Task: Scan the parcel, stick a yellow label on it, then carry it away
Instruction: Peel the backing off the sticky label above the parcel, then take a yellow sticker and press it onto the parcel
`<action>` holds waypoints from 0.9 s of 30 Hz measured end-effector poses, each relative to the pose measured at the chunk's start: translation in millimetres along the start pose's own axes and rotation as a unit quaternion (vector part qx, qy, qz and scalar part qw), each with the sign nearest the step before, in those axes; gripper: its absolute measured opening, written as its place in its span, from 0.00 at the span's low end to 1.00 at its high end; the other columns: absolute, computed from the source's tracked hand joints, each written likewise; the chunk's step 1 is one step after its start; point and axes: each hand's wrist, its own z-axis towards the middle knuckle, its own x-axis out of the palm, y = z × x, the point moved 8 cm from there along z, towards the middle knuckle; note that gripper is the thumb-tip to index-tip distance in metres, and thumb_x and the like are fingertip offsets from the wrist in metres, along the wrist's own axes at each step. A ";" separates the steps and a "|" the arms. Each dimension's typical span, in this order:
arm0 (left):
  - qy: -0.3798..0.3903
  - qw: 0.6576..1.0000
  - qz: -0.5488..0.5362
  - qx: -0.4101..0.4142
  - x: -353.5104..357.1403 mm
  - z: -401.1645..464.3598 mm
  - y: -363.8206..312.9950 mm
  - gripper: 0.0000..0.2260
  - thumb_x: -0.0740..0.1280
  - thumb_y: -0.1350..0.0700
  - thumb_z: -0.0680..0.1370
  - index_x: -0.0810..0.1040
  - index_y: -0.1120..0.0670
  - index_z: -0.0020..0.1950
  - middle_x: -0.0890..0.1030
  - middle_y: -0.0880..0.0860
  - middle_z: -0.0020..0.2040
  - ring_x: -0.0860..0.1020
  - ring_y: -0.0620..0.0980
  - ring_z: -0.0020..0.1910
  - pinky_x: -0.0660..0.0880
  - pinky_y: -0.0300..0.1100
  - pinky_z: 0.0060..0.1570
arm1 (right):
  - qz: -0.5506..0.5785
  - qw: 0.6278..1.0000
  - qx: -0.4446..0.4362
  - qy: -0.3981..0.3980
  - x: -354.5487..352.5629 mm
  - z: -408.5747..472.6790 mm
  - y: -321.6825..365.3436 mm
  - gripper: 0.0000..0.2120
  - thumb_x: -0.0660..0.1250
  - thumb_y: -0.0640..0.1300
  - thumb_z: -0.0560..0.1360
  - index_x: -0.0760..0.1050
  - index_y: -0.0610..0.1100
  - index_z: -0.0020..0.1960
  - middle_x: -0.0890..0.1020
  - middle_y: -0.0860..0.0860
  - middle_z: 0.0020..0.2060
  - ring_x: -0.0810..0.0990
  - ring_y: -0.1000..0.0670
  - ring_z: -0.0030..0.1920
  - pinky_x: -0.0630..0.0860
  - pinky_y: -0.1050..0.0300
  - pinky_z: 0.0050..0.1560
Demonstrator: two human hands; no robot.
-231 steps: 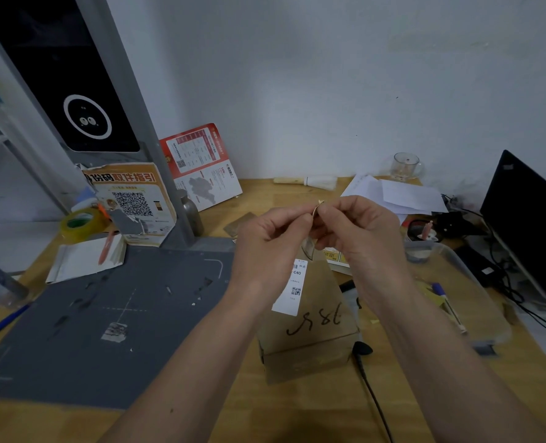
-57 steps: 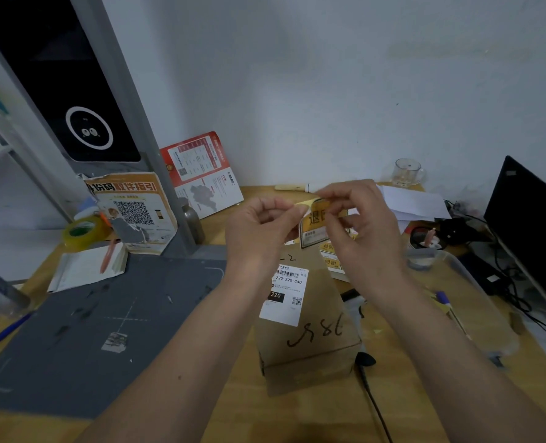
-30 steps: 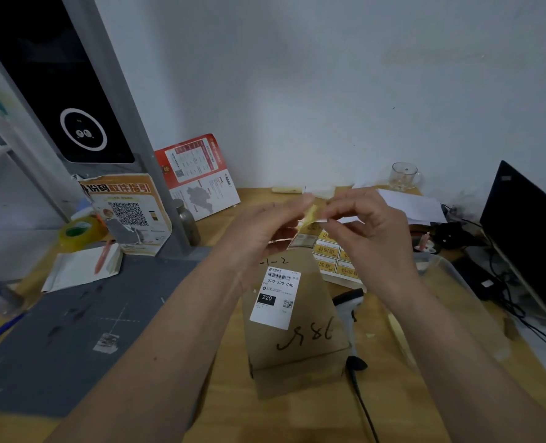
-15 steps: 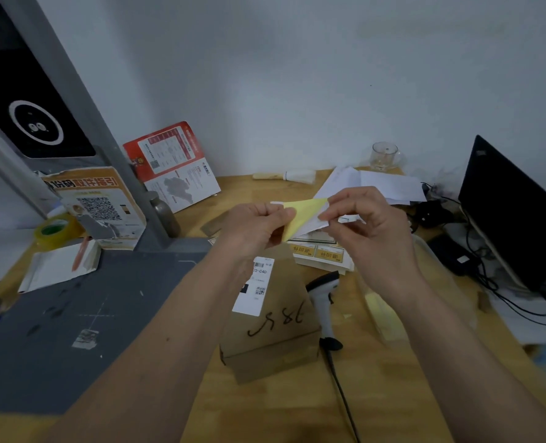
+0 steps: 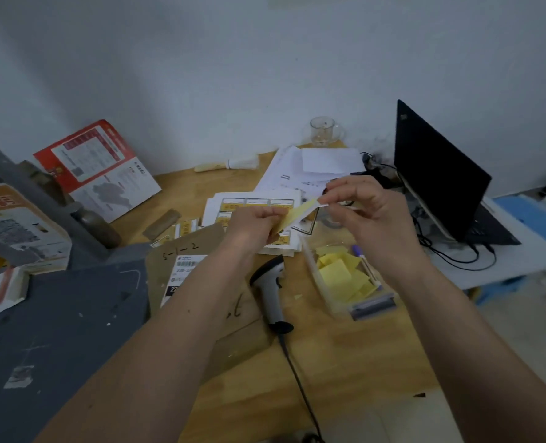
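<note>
A brown cardboard parcel [image 5: 182, 251] with a white shipping label and handwriting lies on the wooden desk, partly hidden under my left forearm. Above it, my left hand [image 5: 255, 225] and my right hand [image 5: 367, 212] pinch the two ends of a yellow label [image 5: 297, 214] with white backing, held in the air between them. A grey handheld scanner [image 5: 270, 282] lies on the desk just right of the parcel, its cable running toward me.
Sheets of yellow labels [image 5: 249, 206] lie behind the parcel. A clear tray [image 5: 338, 302] with yellow paper scraps and a pen stands right of the scanner. A laptop [image 5: 441, 180], white papers and a glass mug [image 5: 324, 131] are at the right; a grey mat [image 5: 57, 330] at the left.
My view has swung right and down, so the tray and laptop show more. Both hands stay on the yellow label, which now stretches out between them over the label sheets.
</note>
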 end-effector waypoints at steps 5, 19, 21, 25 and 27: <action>0.014 0.997 -0.013 -0.069 45.7 6.2 24.5 0.12 0.65 0.66 0.78 0.79 0.56 0.36 0.81 0.54 0.34 0.78 0.45 0.31 0.77 0.36 0.31 | 0.045 0.998 0.029 -0.042 -36.5 2.4 -24.6 0.09 0.69 0.32 0.71 0.83 0.44 0.43 0.81 0.41 0.53 0.81 0.46 0.53 0.79 0.53 0.51; 0.025 0.985 0.141 -0.100 104.8 12.5 69.0 0.09 0.67 0.65 0.76 0.82 0.59 0.54 0.79 0.57 0.47 0.75 0.48 0.36 0.76 0.36 0.33 | 0.071 0.988 0.101 -0.097 -91.1 -6.1 -62.3 0.07 0.68 0.33 0.73 0.82 0.43 0.45 0.84 0.47 0.41 0.81 0.53 0.43 0.77 0.66 0.44; 0.042 0.983 0.151 -0.093 108.4 10.6 69.7 0.07 0.67 0.64 0.76 0.82 0.58 0.52 0.80 0.57 0.52 0.78 0.51 0.46 0.80 0.42 0.47 | 0.068 0.987 0.109 -0.095 -90.6 -7.5 -66.0 0.08 0.67 0.32 0.73 0.81 0.43 0.45 0.84 0.44 0.42 0.81 0.52 0.43 0.77 0.66 0.44; 0.009 0.987 0.152 -0.054 94.5 6.7 52.4 0.05 0.67 0.58 0.77 0.81 0.52 0.51 0.80 0.51 0.54 0.77 0.49 0.50 0.77 0.45 0.57 | 0.057 0.989 0.111 -0.081 -83.2 -7.8 -68.5 0.10 0.67 0.32 0.73 0.81 0.46 0.42 0.84 0.48 0.40 0.81 0.54 0.41 0.76 0.65 0.43; -0.017 0.994 0.097 -0.038 77.7 0.0 34.5 0.05 0.67 0.53 0.77 0.81 0.51 0.48 0.81 0.50 0.52 0.79 0.49 0.52 0.76 0.44 0.58 | 0.044 0.990 0.118 -0.068 -75.7 -7.8 -72.0 0.10 0.68 0.32 0.73 0.81 0.46 0.42 0.84 0.46 0.40 0.81 0.50 0.42 0.77 0.60 0.45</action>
